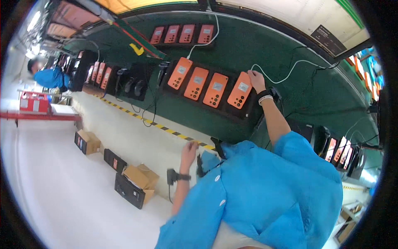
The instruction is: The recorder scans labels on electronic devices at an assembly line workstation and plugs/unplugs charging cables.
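Observation:
Four orange phones lie side by side, face down, in a black tray (244, 112) on the green bench. My right hand (256, 79) is at the top edge of the rightmost phone (240, 90). Its fingers are pinched there, where a white cable (284, 79) ends; the plug itself is hidden. At the other end of the row, a second white cable (190, 54) meets the top of the leftmost phone (180, 74). My left hand (189, 151) hangs off the bench with its fingers curled together; whether anything is in them I cannot make out.
Behind stands another tray with several reddish phones (188, 34). Screens (290, 25) line the back. More phones (99, 72) stand at far left and others (338, 150) at right. Cartons (141, 176) sit on the floor left. A person in blue (50, 78) is farther off.

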A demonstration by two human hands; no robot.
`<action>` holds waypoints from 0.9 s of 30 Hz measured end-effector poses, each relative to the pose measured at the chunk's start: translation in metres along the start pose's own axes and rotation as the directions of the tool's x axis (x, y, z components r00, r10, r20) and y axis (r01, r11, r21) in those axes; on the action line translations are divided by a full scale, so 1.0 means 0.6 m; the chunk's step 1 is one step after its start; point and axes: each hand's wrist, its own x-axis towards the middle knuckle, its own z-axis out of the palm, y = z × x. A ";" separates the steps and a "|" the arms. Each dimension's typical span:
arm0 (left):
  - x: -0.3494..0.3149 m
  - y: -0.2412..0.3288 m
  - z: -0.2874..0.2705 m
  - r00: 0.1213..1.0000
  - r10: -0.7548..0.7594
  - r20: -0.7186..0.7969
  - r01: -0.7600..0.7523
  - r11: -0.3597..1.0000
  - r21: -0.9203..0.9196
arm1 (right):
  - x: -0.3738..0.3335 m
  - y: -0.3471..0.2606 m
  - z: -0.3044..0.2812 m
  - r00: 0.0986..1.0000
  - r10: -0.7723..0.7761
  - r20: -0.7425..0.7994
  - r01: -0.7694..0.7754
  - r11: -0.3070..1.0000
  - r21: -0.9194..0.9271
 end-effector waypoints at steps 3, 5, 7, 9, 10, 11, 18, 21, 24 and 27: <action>0.131 0.101 -0.022 0.955 0.281 0.101 -0.291 0.950 0.112 | -0.062 -0.024 0.021 0.917 -0.251 -0.310 0.316 0.931 0.182; 0.214 0.171 -0.014 0.905 0.392 0.166 -0.420 0.885 0.202 | -0.093 -0.040 0.040 0.913 -0.274 -0.304 0.319 0.941 0.110; 0.305 0.239 0.014 0.858 0.431 0.281 -0.490 0.850 0.193 | -0.105 -0.054 0.052 0.943 -0.185 -0.276 0.212 0.975 0.072; 0.374 0.282 0.053 0.773 0.544 0.325 -0.633 0.695 0.342 | -0.101 -0.060 0.048 0.944 -0.049 -0.325 0.094 0.988 0.123; 0.401 0.295 0.070 0.698 0.631 0.339 -0.699 0.496 0.514 | -0.097 -0.059 0.039 0.925 -0.067 -0.373 0.106 0.991 0.085; 0.429 0.305 0.078 0.597 0.711 0.371 -0.766 0.368 0.528 | -0.096 -0.056 0.035 0.912 -0.131 -0.389 0.164 0.985 0.051; 0.531 0.343 0.081 0.369 0.677 0.637 -0.896 0.077 0.437 | -0.163 0.018 0.024 0.661 0.015 -0.750 -0.388 0.863 -0.324; 0.536 0.354 0.078 0.288 0.700 0.653 -0.916 0.002 0.402 | -0.176 0.037 0.035 0.721 0.137 -0.680 -0.479 0.807 -0.346; 0.528 0.360 0.086 0.413 0.593 0.691 -0.898 0.139 0.417 | -0.202 0.051 0.031 0.400 -0.205 -0.893 -0.432 0.817 -0.382; 0.527 0.360 0.085 0.428 0.571 0.701 -0.886 0.111 0.451 | -0.253 0.070 0.051 0.426 0.198 -0.883 -0.489 0.872 -0.040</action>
